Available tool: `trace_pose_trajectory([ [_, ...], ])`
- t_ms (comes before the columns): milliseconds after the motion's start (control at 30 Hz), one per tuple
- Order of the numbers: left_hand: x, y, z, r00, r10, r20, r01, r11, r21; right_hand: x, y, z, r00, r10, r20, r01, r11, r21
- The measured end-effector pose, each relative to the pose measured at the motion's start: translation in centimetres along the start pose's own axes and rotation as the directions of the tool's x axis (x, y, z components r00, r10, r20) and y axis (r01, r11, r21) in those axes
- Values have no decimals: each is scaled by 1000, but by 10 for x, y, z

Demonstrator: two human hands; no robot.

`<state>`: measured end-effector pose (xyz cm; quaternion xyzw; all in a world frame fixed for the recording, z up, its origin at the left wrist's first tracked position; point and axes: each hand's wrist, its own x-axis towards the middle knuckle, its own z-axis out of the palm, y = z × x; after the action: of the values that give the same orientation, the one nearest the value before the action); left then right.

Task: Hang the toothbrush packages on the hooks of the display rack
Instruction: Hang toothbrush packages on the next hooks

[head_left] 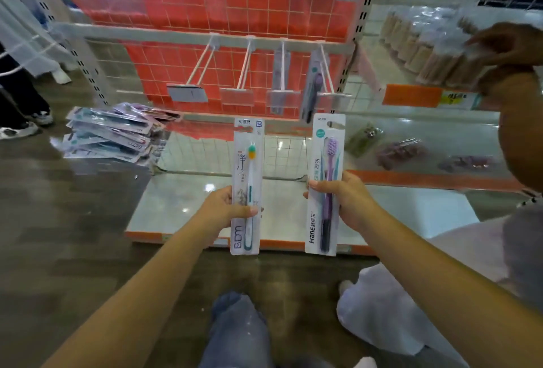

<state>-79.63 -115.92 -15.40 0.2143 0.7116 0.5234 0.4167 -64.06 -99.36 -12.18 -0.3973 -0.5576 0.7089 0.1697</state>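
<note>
Left hand (226, 209) grips white green-brush toothbrush package (247, 188); right hand (343, 200) grips white purple-brush toothbrush package (325, 185). Both upright, long axes toward 12 o'clock, hang-holes up, below white wire hooks (244, 68).

Red-tiled rack backing (205, 12), purple toothbrush (330, 179), green-and-white toothbrush (250, 191), orange shelf edge (411, 96)

Not much clothing is shown here tbh. Both forearms are left bare right up to the frame edge, so no sleeves can be seen, and nothing is worn on the wrists or fingers of the left hand (226, 209) or the right hand (346, 200). Faded blue jeans (238, 335), a bit mottled, are seen at the bottom.
</note>
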Motion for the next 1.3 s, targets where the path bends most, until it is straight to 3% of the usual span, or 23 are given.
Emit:
trace_pose_trajectory([
  [167,20,-31,-2,998,-52,37,51,999,14,25,33,13,998,58,-11,-58,998,-15],
  [400,108,-66,-4,999,5,46,-5,1000,16,102,73,27,1000,31,-6,-31,1000,-2],
  [600,214,-103,1,972,218,93,-218,976,-8,205,136,28,979,-204,28,203,979,25],
  [733,261,-126,3,912,401,84,-399,916,-41,257,168,28,925,-378,-21,379,923,63],
  [833,276,-146,8,886,454,93,-450,891,-61,269,185,25,875,-482,-43,483,875,31],
  [967,282,-139,14,881,463,95,-452,885,-117,269,164,16,838,-544,-47,542,839,-60],
  [1300,303,-102,6,831,555,37,-544,826,-150,289,65,1,706,-699,-116,697,715,-60],
])
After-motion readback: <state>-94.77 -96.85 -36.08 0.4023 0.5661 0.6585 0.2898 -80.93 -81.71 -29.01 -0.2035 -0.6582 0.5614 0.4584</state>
